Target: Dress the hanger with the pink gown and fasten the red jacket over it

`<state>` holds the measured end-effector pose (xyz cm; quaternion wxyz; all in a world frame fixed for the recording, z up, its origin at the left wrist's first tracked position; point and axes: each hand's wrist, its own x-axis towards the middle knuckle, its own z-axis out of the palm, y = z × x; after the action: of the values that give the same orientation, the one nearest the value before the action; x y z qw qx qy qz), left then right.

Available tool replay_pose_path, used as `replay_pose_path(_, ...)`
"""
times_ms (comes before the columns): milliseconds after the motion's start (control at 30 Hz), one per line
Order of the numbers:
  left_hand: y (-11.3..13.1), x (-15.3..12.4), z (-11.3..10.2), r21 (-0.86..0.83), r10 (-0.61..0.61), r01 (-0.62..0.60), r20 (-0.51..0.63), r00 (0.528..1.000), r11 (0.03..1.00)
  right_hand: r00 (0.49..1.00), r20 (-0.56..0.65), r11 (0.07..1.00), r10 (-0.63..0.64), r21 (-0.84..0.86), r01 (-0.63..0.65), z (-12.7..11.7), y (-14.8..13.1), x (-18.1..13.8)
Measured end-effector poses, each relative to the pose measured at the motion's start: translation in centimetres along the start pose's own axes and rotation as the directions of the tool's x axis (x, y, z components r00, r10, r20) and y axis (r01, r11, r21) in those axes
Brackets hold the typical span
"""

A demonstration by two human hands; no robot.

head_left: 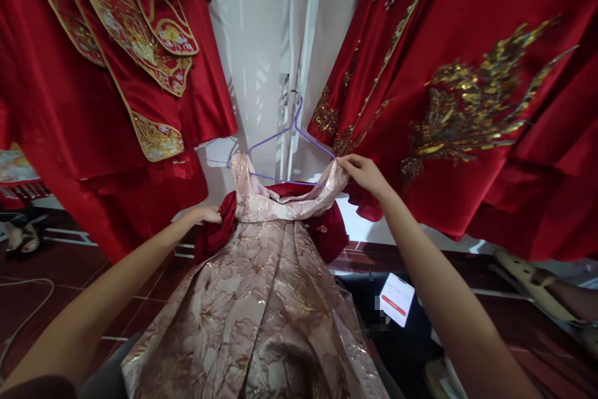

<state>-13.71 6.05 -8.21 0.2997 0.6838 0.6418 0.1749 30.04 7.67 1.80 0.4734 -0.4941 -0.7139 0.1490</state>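
Note:
A pale pink brocade dress (261,274) with a metallic flower pattern hangs in front of me on a purple wire hanger (268,139). The hanger's hook is at a white door's handle. At the right shoulder strap, my right hand (362,170) pinches the fabric close to the hanger's end. My left hand (209,215) is closed on a dark red garment (228,218), left of the dress's bodice. More of that dark red cloth shows behind the dress on the right. The left strap sits over the hanger's other end.
Red embroidered gowns hang at the left (154,88) and right (448,106), flanking the white door (252,32). A lit phone (397,299) lies on something dark at lower right. Someone's sandalled foot (537,287) is at far right. A pale cable (28,281) crosses the tiled floor at left.

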Motion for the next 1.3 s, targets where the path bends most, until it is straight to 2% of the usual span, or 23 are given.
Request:
replay_pose_path(100,0.4,0.4,-0.9,-0.055,0.089,-0.088,0.012,0.996,0.995,0.996,-0.081,0.999,-0.047,0.005,0.048,0.8,0.4,0.1)
replay_pose_path(167,1.8,1.3,-2.7,-0.17,0.225,-0.233,-0.065,0.972,0.958,0.993,-0.113,0.999,-0.045,0.017,0.047,1.2,0.6,0.1)
replay_pose_path(233,3.9,2.6,-4.5,-0.28,0.344,-0.405,-0.242,0.907,0.87,0.988,-0.149,0.999,-0.033,0.025,0.037,1.5,0.7,0.1)
replay_pose_path(300,6.0,4.1,-5.7,-0.237,0.386,-0.507,-0.413,0.825,0.829,0.981,-0.191,0.999,-0.018,0.023,0.023,1.8,0.6,0.1)
replay_pose_path(333,6.9,4.9,-6.1,-0.167,0.416,-0.53,-0.445,0.793,0.831,0.978,-0.21,1.0,-0.012,0.019,0.017,1.9,0.6,0.0)
replay_pose_path(433,8.7,6.2,-6.3,0.043,0.491,-0.522,-0.414,0.766,0.852,0.966,-0.257,1.0,-0.006,-0.006,0.004,2.2,0.2,0.0)
replay_pose_path(500,8.9,6.2,-6.2,0.107,0.515,-0.518,-0.397,0.76,0.848,0.956,-0.293,1.0,0.003,-0.022,-0.01,2.3,0.1,-0.1)
replay_pose_path(600,8.6,5.4,-6.0,0.043,0.492,-0.533,-0.455,0.742,0.845,0.942,-0.332,0.999,0.043,-0.012,-0.049,2.4,0.3,0.1)
replay_pose_path(733,8.2,4.8,-6.0,-0.074,0.422,-0.546,-0.549,0.721,0.835,0.915,-0.372,0.987,0.156,0.104,-0.126,2.0,1.4,0.4)
replay_pose_path(800,7.9,4.8,-6.0,-0.071,0.363,-0.501,-0.602,0.711,0.863,0.882,-0.411,0.968,0.232,0.188,-0.167,1.7,2.0,0.1)
replay_pose_path(933,6.1,4.5,-5.8,-0.06,0.207,-0.327,-0.663,0.719,0.943,0.792,-0.487,0.909,0.369,0.365,-0.2,1.6,2.8,-1.5)
replay_pose_path(1100,3.0,2.0,-4.1,-0.077,0.138,-0.26,-0.685,0.715,0.963,0.689,-0.547,0.847,0.475,0.498,-0.188,3.0,4.0,-5.0)
replay_pose_path(1200,3.2,0.0,-2.2,-0.038,0.196,-0.293,-0.66,0.726,0.955,0.674,-0.535,0.829,0.51,0.513,-0.22,3.9,5.4,-7.3)
replay_pose_path(1267,4.7,-0.9,-1.0,0.049,0.327,-0.381,-0.619,0.714,0.923,0.698,-0.488,0.81,0.525,0.538,-0.233,4.2,6.2,-8.5)
replay_pose_path(1300,5.9,-1.1,-0.5,0.114,0.412,-0.434,-0.593,0.692,0.894,0.718,-0.453,0.8,0.528,0.55,-0.241,4.3,6.4,-8.9)
